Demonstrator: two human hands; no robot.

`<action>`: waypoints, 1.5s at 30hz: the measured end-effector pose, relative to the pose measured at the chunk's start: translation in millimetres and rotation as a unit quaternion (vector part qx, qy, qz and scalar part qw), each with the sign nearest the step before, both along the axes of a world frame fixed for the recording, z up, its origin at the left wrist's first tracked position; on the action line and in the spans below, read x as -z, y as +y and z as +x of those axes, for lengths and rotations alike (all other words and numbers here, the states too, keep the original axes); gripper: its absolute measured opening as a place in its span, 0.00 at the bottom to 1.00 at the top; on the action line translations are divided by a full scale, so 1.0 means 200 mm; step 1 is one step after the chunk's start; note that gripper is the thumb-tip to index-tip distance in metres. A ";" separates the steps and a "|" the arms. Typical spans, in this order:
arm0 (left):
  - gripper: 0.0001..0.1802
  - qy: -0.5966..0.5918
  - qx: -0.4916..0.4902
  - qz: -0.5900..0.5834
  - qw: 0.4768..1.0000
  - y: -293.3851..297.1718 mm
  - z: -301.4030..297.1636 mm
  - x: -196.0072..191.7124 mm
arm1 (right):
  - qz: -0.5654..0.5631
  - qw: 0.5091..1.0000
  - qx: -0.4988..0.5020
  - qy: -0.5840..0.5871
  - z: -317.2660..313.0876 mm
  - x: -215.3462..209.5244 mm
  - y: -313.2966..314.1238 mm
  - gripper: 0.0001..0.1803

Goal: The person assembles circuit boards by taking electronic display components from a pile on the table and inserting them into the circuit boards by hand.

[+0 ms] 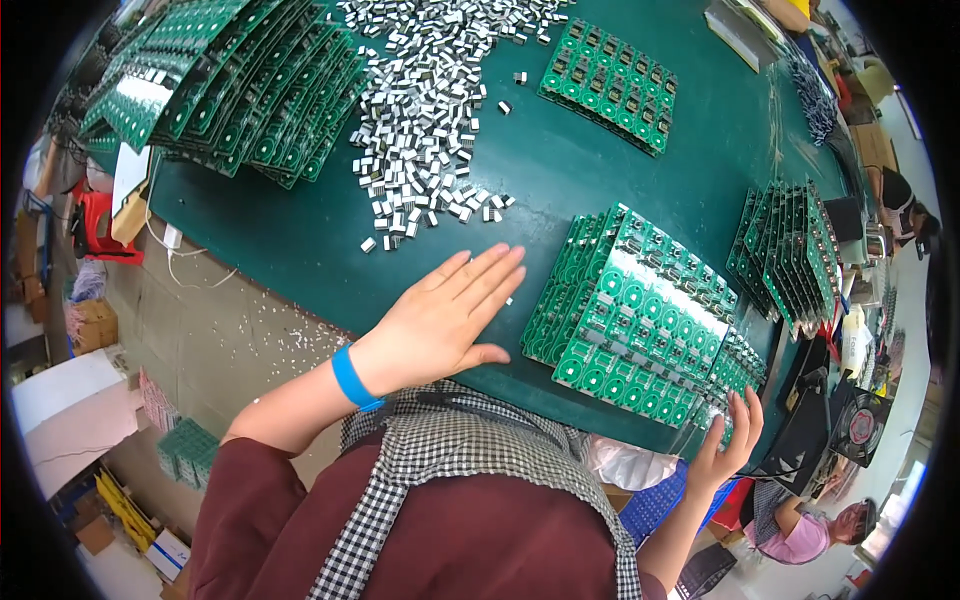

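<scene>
My left hand (pixel 440 315) is flat with its fingers stretched out over the green table mat (pixel 300 225). It holds nothing and lies between the heap of small silver-white rectangular parts (pixel 420 130) and the near stack of green circuit board panels (pixel 650 320). A blue band (pixel 355 378) circles that wrist. At the right end of the near stack, my right hand (pixel 728 440) has its thumb and fingers apart. Its fingertips are at the lower right corner of the panels; whether they press on the edge is hard to see.
Many circuit board panels (pixel 230 90) stand fanned at the far left. A smaller stack (pixel 610 85) lies at the back, and upright panels (pixel 790 255) stand at the right. A black fan (pixel 860 428) is beyond the right edge. Another person (pixel 800 530) is at the lower right.
</scene>
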State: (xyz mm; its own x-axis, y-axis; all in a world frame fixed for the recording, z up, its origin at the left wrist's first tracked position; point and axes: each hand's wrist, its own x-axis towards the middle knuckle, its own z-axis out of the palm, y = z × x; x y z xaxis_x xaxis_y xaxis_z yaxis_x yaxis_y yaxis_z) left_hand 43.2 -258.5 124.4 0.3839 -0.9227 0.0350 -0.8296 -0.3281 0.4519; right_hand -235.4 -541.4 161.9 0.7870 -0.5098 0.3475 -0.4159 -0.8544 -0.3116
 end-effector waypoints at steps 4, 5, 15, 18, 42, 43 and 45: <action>0.39 -0.004 0.131 0.021 0.991 0.21 -0.10 -0.01 | 0.018 0.999 -0.002 -0.044 0.02 -0.01 0.02 0.16; 0.35 -0.021 0.181 0.020 0.983 0.30 -0.13 0.01 | 0.020 0.999 -0.005 -0.044 0.01 -0.01 0.01 0.16; 0.23 -0.158 -0.083 -0.153 0.972 0.45 -0.17 0.06 | 0.011 0.995 -0.032 -0.097 0.02 -0.05 0.00 0.13; 0.22 -0.073 0.025 -0.068 0.995 0.29 -0.19 0.04 | 0.000 0.994 -0.052 -0.095 0.03 -0.05 -0.03 0.13; 0.05 -0.034 -0.337 -0.268 0.902 0.29 0.22 0.12 | 0.424 0.869 -0.227 0.113 -0.03 0.29 0.54 0.16; 0.05 -0.042 -0.341 -0.266 0.901 0.30 0.22 0.12 | 0.376 0.881 -0.265 0.113 0.06 0.36 0.60 0.18; 0.05 -0.024 -0.340 -0.278 0.898 0.30 0.23 0.13 | 0.378 0.843 -0.340 0.177 0.30 0.40 0.67 0.23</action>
State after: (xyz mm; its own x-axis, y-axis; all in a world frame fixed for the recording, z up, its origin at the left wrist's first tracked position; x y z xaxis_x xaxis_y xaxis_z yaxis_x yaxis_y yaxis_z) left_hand 88.5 -199.0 98.8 0.8375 -0.3108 0.4495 -0.5462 -0.5003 0.6718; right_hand -175.2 -407.4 82.8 0.9725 0.1302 -0.1933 -0.0926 -0.5453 -0.8331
